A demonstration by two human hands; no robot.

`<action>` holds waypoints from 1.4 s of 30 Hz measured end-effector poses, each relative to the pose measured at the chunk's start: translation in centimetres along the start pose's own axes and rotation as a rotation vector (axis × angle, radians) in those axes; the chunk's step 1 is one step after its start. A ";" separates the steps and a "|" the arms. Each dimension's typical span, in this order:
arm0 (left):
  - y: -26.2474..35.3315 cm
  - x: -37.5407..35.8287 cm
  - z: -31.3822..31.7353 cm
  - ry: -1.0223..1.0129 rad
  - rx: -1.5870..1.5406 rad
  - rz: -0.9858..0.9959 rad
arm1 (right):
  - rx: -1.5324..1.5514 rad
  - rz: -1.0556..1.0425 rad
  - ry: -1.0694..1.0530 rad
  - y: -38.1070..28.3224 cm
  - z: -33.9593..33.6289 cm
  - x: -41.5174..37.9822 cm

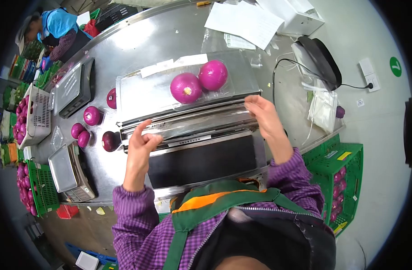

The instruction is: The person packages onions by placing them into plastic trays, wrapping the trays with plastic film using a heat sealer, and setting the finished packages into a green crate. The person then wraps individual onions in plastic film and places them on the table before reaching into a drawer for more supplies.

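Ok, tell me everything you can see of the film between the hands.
The film is clear, thin and glossy, plastic by its look, streaked with reflections. It stretches in a long strip over the wrapper, nearer the person than the onion pair. The right hand pinches one end; the left hand is at the other, its grip unclear. Contact with the wrapper can't be told.

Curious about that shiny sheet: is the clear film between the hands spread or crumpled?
Spread: the film reaches as a broad band between the left hand and right hand.
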State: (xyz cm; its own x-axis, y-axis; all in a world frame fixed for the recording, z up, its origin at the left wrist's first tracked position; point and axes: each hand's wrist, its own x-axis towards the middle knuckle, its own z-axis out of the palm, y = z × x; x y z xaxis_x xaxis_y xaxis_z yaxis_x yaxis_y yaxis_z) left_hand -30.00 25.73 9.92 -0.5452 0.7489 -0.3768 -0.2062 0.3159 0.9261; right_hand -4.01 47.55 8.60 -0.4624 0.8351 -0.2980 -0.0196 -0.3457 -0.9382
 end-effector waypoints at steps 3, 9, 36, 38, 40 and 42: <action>-0.6 -2.6 -0.9 -0.050 -0.147 -0.160 | 0.229 0.176 -0.157 -0.9 -1.1 -2.2; 4.3 -2.7 -2.0 -0.774 -0.646 -0.169 | 0.426 -0.204 -0.459 -7.8 1.0 -2.1; 0.1 0.9 2.8 -0.394 -0.261 -0.450 | -0.240 0.524 -0.764 -2.9 -0.1 0.2; -0.3 -2.1 3.4 -0.388 -0.205 -0.645 | -0.122 0.667 -0.822 -0.8 -1.2 -2.7; -3.4 -2.8 3.4 -0.440 -0.372 -0.638 | -0.112 0.653 -0.821 0.4 -2.0 -3.6; -5.1 -1.7 3.8 -0.380 -0.385 -0.611 | -0.071 0.666 -0.823 2.4 -2.2 -3.5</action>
State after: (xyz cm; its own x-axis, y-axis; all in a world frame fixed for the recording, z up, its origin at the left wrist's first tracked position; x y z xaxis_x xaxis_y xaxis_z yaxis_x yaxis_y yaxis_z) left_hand -24.91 25.05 5.79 0.0525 0.6774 -0.7337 -0.6805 0.5620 0.4702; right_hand -0.43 44.71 6.98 -0.8190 -0.0700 -0.5696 0.4984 -0.5786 -0.6456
